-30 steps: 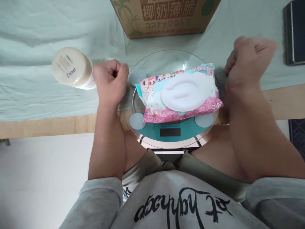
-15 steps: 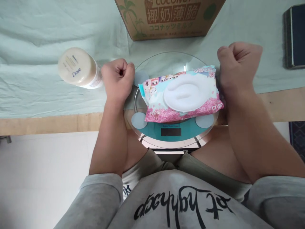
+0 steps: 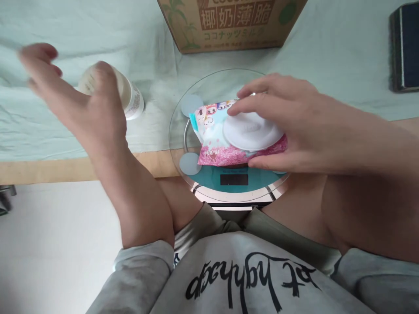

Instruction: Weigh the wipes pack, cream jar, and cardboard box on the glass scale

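Observation:
A pack of wet wipes (image 3: 212, 152) with a white oval lid lies on a round glass scale (image 3: 234, 179). My right hand (image 3: 281, 113) is around its right part, thumb along the near edge, fingers across the lid and far edge; it appears to grip the pack, which still rests on the glass. Fingers apart, my left hand (image 3: 88, 109) is open and empty, somewhat blurred. It hovers over a white jar (image 3: 134, 102) with a cream lid and hides much of that lid; I cannot tell whether they touch.
A brown cardboard box (image 3: 234, 28) stands behind the scale. At the far right lies a dark, flat object (image 3: 406, 48). A pale green cloth (image 3: 144, 43) covers the table, whose wooden edge (image 3: 65, 170) shows in front. The scale overhangs this edge above my lap.
Both fists have opened. My left hand moved left, over the jar; my right hand came in from the right onto the wipes pack. Pack, scale and jar have stayed in place.

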Demonstrator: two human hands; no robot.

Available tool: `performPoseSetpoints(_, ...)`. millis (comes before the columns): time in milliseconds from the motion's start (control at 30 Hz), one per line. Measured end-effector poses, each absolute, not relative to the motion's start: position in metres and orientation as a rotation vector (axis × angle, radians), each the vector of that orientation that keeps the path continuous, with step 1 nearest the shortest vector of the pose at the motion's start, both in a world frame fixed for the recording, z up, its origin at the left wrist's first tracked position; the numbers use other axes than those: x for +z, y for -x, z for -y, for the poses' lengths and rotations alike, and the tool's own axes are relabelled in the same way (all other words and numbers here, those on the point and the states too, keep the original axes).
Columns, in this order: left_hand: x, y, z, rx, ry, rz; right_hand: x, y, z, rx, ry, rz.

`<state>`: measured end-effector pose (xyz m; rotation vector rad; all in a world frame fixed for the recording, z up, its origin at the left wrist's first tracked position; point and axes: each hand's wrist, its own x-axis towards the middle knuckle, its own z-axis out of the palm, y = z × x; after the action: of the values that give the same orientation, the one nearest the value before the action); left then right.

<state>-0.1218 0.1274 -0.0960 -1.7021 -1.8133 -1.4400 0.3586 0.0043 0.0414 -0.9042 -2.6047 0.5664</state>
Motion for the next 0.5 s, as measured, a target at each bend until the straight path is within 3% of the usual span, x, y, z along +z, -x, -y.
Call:
performPoseSetpoints(133,-0.120,0.098,-0.154,-1.379,1.276,2.398,0.024,-0.359,-0.009,0.595,1.015,2.576)
performPoseSetpoints(300,-0.128,0.089,-0.136,-1.524,1.321,2.340,0.026,-0.359,-0.009,0.585,1.008,2.539)
performPoseSetpoints(500,-0.130,0.095,-0.122,-1.444,1.381,2.190,0.030,-0.358,-0.006,0.618,1.008,2.511)
